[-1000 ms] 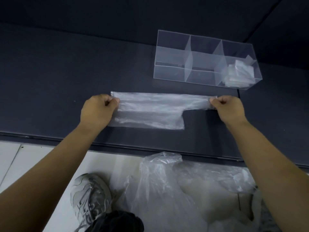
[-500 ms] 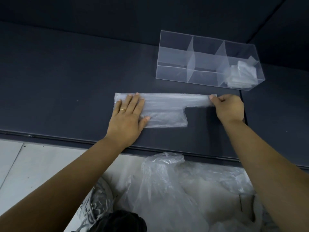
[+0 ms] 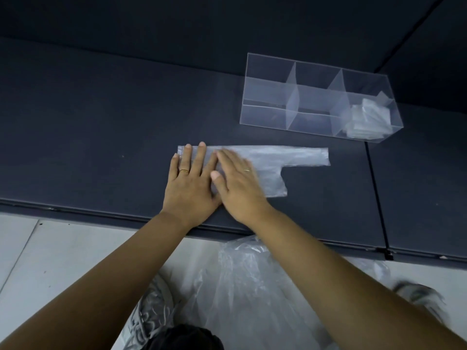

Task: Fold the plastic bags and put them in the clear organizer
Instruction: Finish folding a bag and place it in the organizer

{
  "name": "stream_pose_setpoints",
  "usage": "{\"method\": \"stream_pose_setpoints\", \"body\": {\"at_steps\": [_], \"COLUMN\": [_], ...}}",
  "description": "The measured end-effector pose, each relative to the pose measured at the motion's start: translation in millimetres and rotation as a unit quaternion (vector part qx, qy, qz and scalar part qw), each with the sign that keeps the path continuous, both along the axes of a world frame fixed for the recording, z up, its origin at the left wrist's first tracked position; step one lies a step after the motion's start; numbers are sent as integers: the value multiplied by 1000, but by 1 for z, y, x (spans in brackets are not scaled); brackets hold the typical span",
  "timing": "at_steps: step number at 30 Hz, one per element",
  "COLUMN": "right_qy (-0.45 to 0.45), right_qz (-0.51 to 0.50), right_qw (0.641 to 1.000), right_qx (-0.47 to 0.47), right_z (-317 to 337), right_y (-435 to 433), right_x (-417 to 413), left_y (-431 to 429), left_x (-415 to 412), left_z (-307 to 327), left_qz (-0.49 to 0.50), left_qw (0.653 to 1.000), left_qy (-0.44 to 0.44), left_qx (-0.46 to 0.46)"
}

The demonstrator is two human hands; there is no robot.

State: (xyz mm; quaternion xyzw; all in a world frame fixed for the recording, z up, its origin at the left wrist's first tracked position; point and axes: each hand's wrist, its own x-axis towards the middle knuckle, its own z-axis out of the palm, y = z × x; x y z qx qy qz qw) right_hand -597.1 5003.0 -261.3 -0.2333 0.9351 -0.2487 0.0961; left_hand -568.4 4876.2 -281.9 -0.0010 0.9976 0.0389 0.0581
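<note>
We pressed our left hand (image 3: 190,190) and right hand (image 3: 241,189) flat, fingers straight, side by side on the plastic bag (image 3: 293,160) near the worktop's (image 3: 101,135) front edge. The clear organizer (image 3: 265,117) stood behind it, with folded bags (image 3: 367,120) in its right end.

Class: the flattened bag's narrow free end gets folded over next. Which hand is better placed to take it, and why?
Probably the right hand: it lies nearer the narrow end of the plastic bag, which stretches free to its right. The left hand presses the opposite end, pinning it.
</note>
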Motion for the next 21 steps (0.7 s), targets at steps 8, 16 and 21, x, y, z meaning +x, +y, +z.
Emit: {"method": "stream_pose_setpoints", "body": {"at_steps": [8, 16, 21], "right_qy": [57, 78, 9], "right_qz": [-78, -102, -63], "right_qw": [973, 990, 997], "right_qx": [211, 56, -37], "right_z": [-21, 12, 14], "right_y": [99, 126, 126], "right_x": [-39, -20, 4], "left_y": [-32, -42, -2], "left_x": [9, 26, 27], "left_z": [6, 23, 29], "left_qz": [20, 8, -153], "left_qw": [1000, 997, 977], "left_qy": [11, 34, 27], "left_qx": [11, 75, 147]}}
